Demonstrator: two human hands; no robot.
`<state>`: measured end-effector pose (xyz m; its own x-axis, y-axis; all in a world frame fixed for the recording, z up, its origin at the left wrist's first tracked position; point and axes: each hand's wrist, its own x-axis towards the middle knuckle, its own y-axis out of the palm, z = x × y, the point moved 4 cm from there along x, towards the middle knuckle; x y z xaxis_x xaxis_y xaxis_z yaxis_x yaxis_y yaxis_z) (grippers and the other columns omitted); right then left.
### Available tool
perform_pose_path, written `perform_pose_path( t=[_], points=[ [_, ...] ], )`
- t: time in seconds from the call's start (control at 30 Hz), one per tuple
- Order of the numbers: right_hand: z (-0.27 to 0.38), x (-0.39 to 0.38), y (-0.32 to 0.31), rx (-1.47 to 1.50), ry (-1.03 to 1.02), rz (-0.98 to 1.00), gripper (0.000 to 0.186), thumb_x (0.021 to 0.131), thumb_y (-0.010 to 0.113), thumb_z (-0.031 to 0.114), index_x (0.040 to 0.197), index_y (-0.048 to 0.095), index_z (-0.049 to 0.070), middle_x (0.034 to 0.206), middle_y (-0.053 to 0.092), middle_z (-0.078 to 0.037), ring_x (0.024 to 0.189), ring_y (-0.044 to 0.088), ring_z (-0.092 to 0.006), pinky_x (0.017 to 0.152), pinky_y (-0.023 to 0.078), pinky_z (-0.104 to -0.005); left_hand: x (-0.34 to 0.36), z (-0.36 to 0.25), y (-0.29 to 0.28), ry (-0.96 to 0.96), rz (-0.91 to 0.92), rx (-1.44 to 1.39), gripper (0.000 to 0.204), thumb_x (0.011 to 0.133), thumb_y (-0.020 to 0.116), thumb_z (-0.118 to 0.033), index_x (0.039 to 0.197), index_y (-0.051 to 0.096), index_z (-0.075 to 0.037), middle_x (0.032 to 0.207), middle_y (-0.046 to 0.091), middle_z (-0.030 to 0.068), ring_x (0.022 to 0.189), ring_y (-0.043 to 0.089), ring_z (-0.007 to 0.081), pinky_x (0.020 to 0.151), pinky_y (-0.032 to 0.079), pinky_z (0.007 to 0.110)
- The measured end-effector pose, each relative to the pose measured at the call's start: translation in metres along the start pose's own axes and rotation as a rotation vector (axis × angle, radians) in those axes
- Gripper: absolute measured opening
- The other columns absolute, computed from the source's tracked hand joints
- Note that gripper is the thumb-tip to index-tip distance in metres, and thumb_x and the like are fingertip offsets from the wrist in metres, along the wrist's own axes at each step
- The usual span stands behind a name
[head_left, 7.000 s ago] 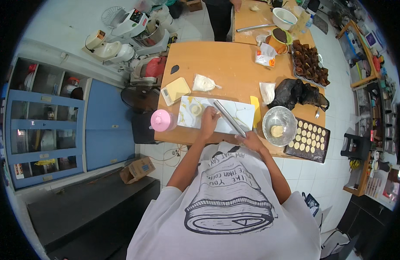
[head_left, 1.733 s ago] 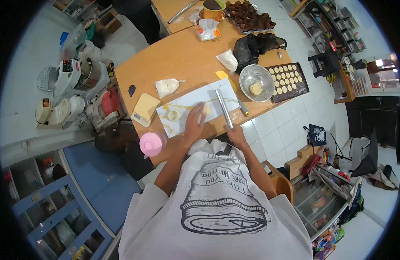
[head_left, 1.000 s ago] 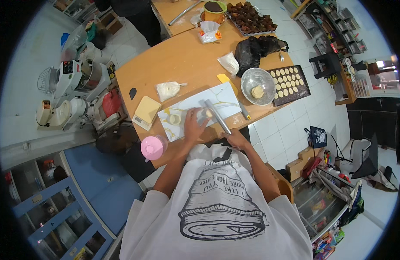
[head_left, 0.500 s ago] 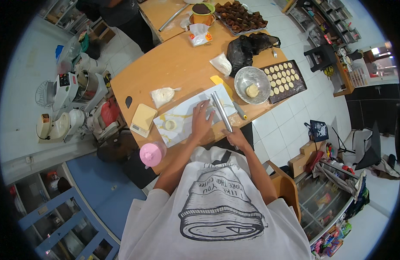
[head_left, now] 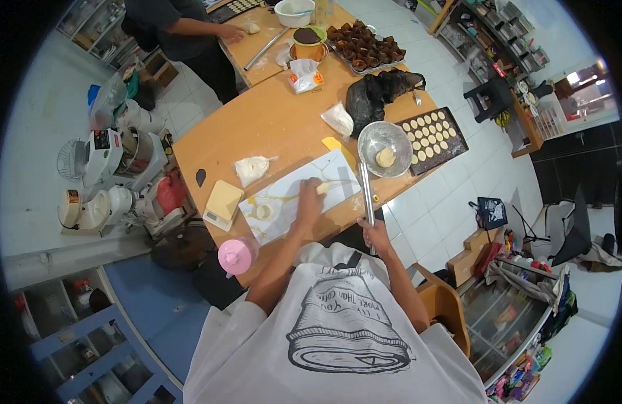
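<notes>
Taking clock from white marbled board (head_left: pixel 341 168), with 12 toward top of view. Grips steel rolling pin (head_left: pixel 367 198) near its lower end with right hand (head_left: pixel 376 236), at 4 o'clock, with fingers wrapped tight around it. Points pin up toward 12, at board's 3 o'clock end; cannot tell contact with board. Rests left hand (head_left: pixel 310 200) at mid-board, with fingers bent and close together. Small piece of dough (head_left: pixel 321 190) on board, just at left fingertips, on hand's 2 o'clock side; cannot tell whether pinched or merely touched. On same board, toward 8 o'clock, pale round piece (head_left: pixel 264 212); too small to tell what kind.

On wooden surface (head_left: pixel 210 145), at 2 o'clock: metal bowl (head_left: pixel 371 141) with dough lump (head_left: pixel 385 157) inside; just beyond, dark tray (head_left: pixel 452 149) with rows of pale dough rounds (head_left: pixel 424 130). At 1: bag of white powder (head_left: pixel 338 120), black plastic bag (head_left: pixel 371 97). At 10: second white bag (head_left: pixel 252 170). At 9: pale yellow scale (head_left: pixel 224 195). Between 7 and 8: pink lidded jug (head_left: pixel 235 257). Far off at 11: co-worker's hand (head_left: pixel 231 32).
</notes>
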<state>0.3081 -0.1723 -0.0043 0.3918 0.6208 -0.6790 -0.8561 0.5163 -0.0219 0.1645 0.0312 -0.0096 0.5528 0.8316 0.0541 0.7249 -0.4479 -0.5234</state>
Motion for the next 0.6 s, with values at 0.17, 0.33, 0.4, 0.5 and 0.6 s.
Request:
perform_pose_path(
  t=[0.17,0.33,0.4,0.5,0.6],
  points=[
    [-0.009,0.007,0.002,-0.249,-0.063,-0.012,0.034,0.097,0.067,0.030,0.081,0.063,0.001,0.055,0.055,-0.004,0.043,0.053,-0.0143,0.041,0.041,-0.0315,-0.019,0.017,-0.048,0.031,-0.107,0.041,0.035,0.083,0.071,0.004,0.117,0.063,-0.002,0.112,0.064,0.0192,0.106,0.060,0.0381,0.092,0.050,0.046],
    [0.035,-0.002,0.052,-0.580,-0.520,-0.026,0.048,0.100,0.063,0.041,0.081,0.060,-0.003,0.060,0.054,-0.013,0.057,0.057,-0.0187,0.056,0.047,-0.0406,-0.024,0.030,-0.066,0.022,-0.153,-0.076,0.031,0.093,0.066,-0.002,0.124,0.063,-0.002,0.117,0.065,0.0183,0.109,0.064,0.0324,0.091,0.054,0.040],
    [0.028,0.008,0.063,-0.653,-0.385,0.056,0.050,0.098,0.064,0.043,0.087,0.063,-0.005,0.065,0.057,-0.020,0.066,0.064,-0.0282,0.066,0.048,-0.0457,-0.024,0.037,-0.071,-0.129,-0.296,-0.132,0.028,0.101,0.057,-0.012,0.127,0.062,-0.002,0.122,0.064,0.0203,0.107,0.064,0.0382,0.087,0.055,0.042],
    [0.020,0.020,0.078,-0.783,-0.364,0.081,0.050,0.095,0.064,0.043,0.084,0.067,-0.006,0.079,0.065,-0.031,0.081,0.066,-0.0494,0.076,0.050,-0.0544,-0.007,0.027,-0.074,-0.195,-0.412,-0.257,0.030,0.106,0.049,-0.020,0.127,0.061,-0.001,0.121,0.064,0.0213,0.110,0.062,0.0386,0.093,0.052,0.043],
    [0.016,0.030,0.094,-0.873,-0.409,0.116,0.041,0.093,0.063,0.033,0.084,0.068,-0.007,0.081,0.065,-0.033,0.082,0.066,-0.0503,0.076,0.051,-0.0555,0.019,0.014,-0.086,-0.050,-0.349,-0.068,0.032,0.106,0.050,-0.021,0.128,0.060,0.000,0.120,0.063,0.0220,0.114,0.059,0.0395,0.099,0.047,0.046]
  ],
)
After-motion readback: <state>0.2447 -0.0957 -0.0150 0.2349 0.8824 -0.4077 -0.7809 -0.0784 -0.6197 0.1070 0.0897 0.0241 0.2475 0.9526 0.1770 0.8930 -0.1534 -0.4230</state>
